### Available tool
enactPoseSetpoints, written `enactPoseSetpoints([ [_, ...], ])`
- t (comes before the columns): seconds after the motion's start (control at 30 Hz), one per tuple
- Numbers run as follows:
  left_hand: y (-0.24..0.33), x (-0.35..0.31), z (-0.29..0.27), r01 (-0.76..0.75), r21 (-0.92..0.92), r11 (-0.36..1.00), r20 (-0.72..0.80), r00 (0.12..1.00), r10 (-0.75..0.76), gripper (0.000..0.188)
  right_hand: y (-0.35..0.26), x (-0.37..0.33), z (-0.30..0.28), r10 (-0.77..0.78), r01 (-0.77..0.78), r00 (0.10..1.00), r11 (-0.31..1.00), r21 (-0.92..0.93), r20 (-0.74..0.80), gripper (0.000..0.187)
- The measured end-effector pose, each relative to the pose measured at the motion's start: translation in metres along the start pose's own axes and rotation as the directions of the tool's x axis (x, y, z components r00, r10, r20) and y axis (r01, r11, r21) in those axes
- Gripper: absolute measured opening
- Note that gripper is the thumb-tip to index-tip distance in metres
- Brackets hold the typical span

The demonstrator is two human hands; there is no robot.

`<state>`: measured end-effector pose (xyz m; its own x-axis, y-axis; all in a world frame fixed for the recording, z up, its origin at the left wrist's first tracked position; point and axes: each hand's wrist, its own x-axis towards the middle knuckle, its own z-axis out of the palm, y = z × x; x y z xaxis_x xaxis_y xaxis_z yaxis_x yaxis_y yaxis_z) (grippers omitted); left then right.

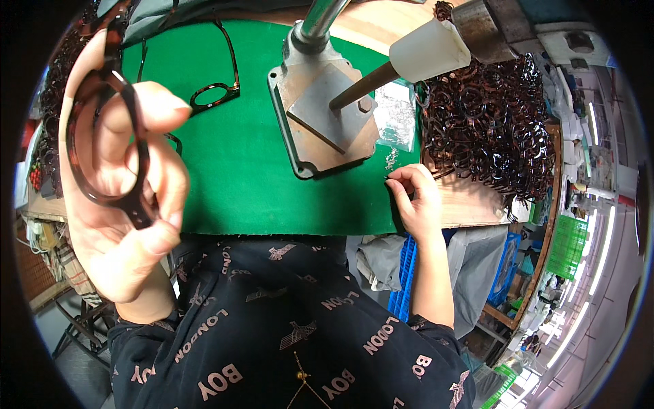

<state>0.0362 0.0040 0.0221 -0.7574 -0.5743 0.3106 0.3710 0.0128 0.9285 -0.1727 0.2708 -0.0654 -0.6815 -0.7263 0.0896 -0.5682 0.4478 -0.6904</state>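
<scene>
My left hand (112, 262), raised close in at the left, is closed on a tortoiseshell eyeglass frame (142, 160). One round rim of it faces me, and its upper part runs out of the picture. At the right of the green mat (238, 184), my right hand (417, 198) rests with thumb and forefinger drawn together. A tiny dark bit shows at its fingertips, too small to name. Just beyond those fingers lies a little heap of tiny clear pieces (391, 159). A clear plastic bag (395, 119) of similar pieces sits behind the heap. Another eyeglass frame (212, 97) lies on the mat behind my left hand.
A metal hand press (327, 112) stands mid-mat, its rod slanting down from a white sleeve (429, 51). Many dark tortoiseshell frames (487, 123) are piled on the wooden table at the right. Below the table edge are a blue crate (403, 273) and grey cloth (470, 266).
</scene>
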Motion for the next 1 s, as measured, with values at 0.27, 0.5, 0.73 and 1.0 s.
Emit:
enactPoseSetpoints([
  [0.27, -0.008, -0.003, 0.029, 0.026, -0.078, 0.997, -0.073, 0.997, -0.032, 0.095, -0.014, 0.009, -0.002, -0.137, 0.161, 0.984, 0.953, -0.255, 0.109, 0.008],
  [0.5, -0.038, -0.003, 0.056, 0.177, -0.302, 0.937, 0.211, 0.971, -0.116, 0.096, -0.055, 0.009, -0.018, -0.024, -0.060, 0.989, 0.838, 0.542, 0.147, 0.007],
  [0.73, -0.040, -0.004, 0.062, 0.163, -0.255, 0.953, 0.356, 0.932, -0.064, 0.085, -0.121, 0.029, 0.003, -0.387, 0.279, 0.920, 0.743, 0.609, 0.051, 0.009],
  [1.0, -0.038, -0.005, 0.059, 0.136, -0.172, 0.976, 0.339, 0.938, -0.071, 0.082, -0.130, 0.034, 0.000, -0.449, 0.374, 0.890, 0.820, 0.433, 0.082, 0.010],
])
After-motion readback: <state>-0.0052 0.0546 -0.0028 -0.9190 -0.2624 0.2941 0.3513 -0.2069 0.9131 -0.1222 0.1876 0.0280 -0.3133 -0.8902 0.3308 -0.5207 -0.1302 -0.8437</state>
